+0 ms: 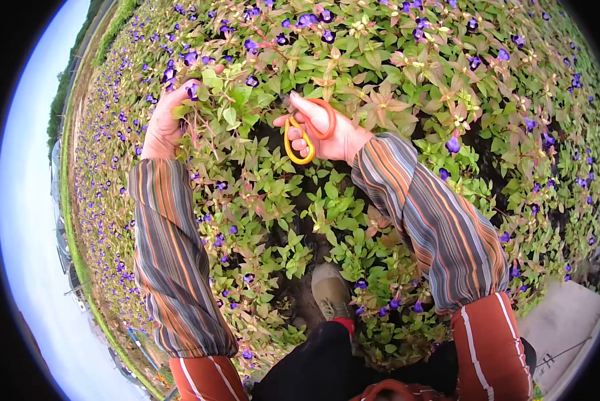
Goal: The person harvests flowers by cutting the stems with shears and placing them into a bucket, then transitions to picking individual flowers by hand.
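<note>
My left hand [163, 125] is closed around a bunch of leafy stems [227, 107], with bare stem ends hanging below it. Some of its fingers are hidden behind the leaves. Purple flowers [191, 91] sit right by its thumb. To the right of the bunch, my right hand [336, 137] grips a pair of scissors by the loops, one orange and one yellow [300, 155]. The blades are hard to make out against the foliage. Both hands are above the flowering plants [380, 73].
The bed of purple-flowered plants spreads all around. A shoe [330, 292] stands on a strip of dark soil between plants. At the lower right lies a pale flat slab [564, 317]. A grassy edge [79, 260] runs along the left, with buildings beyond.
</note>
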Action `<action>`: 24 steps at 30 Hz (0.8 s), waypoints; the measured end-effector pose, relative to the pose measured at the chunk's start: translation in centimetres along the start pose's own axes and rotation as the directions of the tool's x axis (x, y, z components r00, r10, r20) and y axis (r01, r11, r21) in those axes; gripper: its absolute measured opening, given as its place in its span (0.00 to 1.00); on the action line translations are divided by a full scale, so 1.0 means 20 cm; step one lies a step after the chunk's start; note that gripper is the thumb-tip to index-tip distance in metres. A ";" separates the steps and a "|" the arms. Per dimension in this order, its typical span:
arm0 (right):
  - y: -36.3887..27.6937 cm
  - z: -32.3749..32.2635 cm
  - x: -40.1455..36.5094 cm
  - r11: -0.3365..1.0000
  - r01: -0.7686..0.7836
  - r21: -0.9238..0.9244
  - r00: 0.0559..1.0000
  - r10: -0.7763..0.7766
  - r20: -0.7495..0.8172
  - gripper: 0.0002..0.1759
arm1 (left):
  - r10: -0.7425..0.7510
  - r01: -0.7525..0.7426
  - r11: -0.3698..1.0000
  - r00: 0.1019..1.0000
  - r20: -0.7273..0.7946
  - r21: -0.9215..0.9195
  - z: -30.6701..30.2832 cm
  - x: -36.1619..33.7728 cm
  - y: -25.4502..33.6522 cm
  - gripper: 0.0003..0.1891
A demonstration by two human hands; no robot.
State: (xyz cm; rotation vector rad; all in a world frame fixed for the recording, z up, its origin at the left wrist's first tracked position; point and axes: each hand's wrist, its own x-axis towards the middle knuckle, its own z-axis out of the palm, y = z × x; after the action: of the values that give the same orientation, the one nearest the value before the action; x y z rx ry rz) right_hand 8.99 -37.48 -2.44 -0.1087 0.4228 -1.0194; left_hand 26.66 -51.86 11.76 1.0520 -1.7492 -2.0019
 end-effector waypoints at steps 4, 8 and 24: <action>-0.01 0.00 0.03 0.999 0.044 0.028 0.998 -0.042 -0.050 0.35 | -0.056 0.053 0.996 0.997 0.059 0.066 -0.02 0.05 0.03 0.30; -0.02 0.02 0.04 0.998 0.048 0.044 0.996 -0.045 -0.074 0.35 | -0.096 0.087 0.993 0.987 0.128 0.073 -0.06 0.15 0.03 0.29; -0.02 -0.01 0.00 0.998 0.019 0.054 0.999 -0.017 -0.037 0.33 | -0.089 0.094 0.987 0.995 -0.044 0.131 0.05 0.40 -0.06 0.12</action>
State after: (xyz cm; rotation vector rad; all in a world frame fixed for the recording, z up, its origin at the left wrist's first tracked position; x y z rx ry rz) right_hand 8.60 -37.77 -2.49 -0.0450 0.4274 -1.0510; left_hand 20.66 -55.93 8.04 1.2258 -1.8684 -1.9259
